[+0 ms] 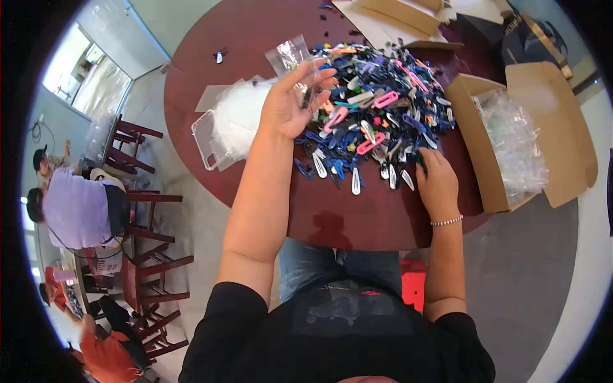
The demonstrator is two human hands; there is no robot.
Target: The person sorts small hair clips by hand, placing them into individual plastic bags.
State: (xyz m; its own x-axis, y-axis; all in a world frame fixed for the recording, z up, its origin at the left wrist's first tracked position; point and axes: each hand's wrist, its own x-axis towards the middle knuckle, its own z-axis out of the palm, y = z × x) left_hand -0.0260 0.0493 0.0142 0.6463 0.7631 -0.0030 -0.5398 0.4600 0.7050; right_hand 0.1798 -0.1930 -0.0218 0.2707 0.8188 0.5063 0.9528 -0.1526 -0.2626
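A big heap of hair clips (364,108) in black, blue, silver, pink and other colours covers the middle of the round table. Over the heap's left side, my left hand (295,99) is raised, its fingers curled around a small clear plastic bag (288,54). Something dark shows in the bag near the palm. My right hand (439,179) is at the heap's near right edge, fingers closed on what looks like a dark hair clip (421,165). Left of the heap lies a stack of clear plastic bags (239,118), with a clear phone case (205,140) beside it.
At the right stands an open cardboard box (472,147) filled with clear packaged items (514,147). More cardboard (402,19) and a dark bag (533,48) lie at the back right. A few clips are scattered on the dark red table (198,70). Other people sit near wooden stools (150,255) at left.
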